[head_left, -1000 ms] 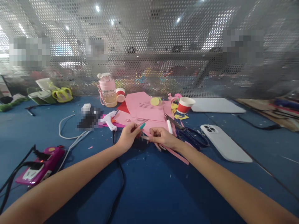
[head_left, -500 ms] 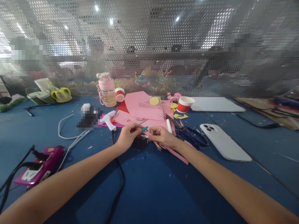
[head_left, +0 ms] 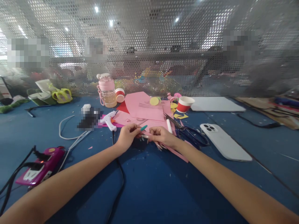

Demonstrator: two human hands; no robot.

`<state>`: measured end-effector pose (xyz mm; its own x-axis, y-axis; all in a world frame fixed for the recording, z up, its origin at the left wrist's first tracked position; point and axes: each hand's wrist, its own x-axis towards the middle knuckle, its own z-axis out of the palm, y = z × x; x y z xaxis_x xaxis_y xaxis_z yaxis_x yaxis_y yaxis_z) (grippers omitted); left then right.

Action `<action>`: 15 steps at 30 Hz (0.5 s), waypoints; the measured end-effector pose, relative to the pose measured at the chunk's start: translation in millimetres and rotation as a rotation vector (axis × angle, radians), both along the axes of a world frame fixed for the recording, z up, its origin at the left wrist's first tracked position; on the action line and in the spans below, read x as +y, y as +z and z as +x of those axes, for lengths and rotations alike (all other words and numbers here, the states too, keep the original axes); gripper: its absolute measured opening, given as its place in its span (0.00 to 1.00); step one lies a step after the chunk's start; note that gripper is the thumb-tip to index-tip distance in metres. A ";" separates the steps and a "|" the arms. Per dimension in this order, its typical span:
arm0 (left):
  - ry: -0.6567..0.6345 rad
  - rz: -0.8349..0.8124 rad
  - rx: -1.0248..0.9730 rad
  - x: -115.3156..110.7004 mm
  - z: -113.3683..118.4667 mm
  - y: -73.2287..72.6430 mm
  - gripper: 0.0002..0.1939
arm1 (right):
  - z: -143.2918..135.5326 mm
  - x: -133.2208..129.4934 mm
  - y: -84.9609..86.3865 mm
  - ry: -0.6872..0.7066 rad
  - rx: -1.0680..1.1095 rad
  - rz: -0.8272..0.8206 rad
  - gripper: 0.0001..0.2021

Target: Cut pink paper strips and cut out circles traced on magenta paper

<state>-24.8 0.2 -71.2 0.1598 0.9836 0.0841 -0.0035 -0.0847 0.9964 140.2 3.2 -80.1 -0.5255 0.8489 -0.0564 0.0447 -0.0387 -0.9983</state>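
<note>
Both hands meet above the near edge of the pink paper. My left hand (head_left: 128,137) is closed, thumb against forefinger, pinching the end of a narrow pink paper strip (head_left: 176,153). A teal tip at the left thumb looks like a long fingernail. Just to the right, my right hand (head_left: 161,136) pinches the same strip. From under that hand the strip's tail slants down to the right, past the wrist. Pink paper sheets (head_left: 151,112) with dark lines lie behind the hands. Scissors (head_left: 190,133) with dark blue handles rest beside my right hand, near a white stick (head_left: 169,126).
A white glue gun (head_left: 108,121) with a black cord lies left of the hands. A purple power strip (head_left: 42,166), pink bottle (head_left: 106,90), red-and-white paper cup (head_left: 184,105), yellow paper scraps (head_left: 181,116) and white phone (head_left: 225,141) surround them. A perforated metal screen (head_left: 149,40) stands behind.
Almost nothing differs. Both hands keep their pinch on the pink strip, with only a slight shift of the left fingers. The view has moved a little.
</note>
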 end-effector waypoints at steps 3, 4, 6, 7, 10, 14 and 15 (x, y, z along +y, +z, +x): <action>0.012 -0.012 0.001 -0.2 0.6 1.1 0.07 | -0.1 -0.4 0.6 -0.005 0.006 0.001 0.21; 0.012 -0.018 -0.003 -0.2 0.7 1.3 0.06 | -0.1 -0.4 0.7 -0.007 0.006 -0.001 0.21; 0.010 -0.033 -0.015 -0.1 0.7 1.2 0.06 | -0.1 -0.4 0.6 -0.009 0.005 -0.003 0.22; 0.010 -0.041 -0.023 0.1 0.6 1.1 0.05 | -0.2 -0.3 0.5 -0.010 0.004 -0.003 0.22; 0.013 -0.053 -0.035 0.8 0.0 0.6 0.05 | -0.8 -0.2 0.4 -0.012 0.000 0.002 0.21; 0.033 -0.023 -0.022 1.6 -0.1 1.3 0.07 | -1.2 -1.4 1.7 -0.027 -0.009 0.001 0.20; 0.039 -0.018 -0.020 1.8 0.1 1.5 0.07 | -1.2 -1.8 2.2 -0.028 -0.010 -0.003 0.20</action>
<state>-24.7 2.0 -69.7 0.1196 0.9904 0.0687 -0.0200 -0.0668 0.9976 139.1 1.3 -77.9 -0.5009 0.8631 -0.0638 0.0534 -0.0427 -0.9977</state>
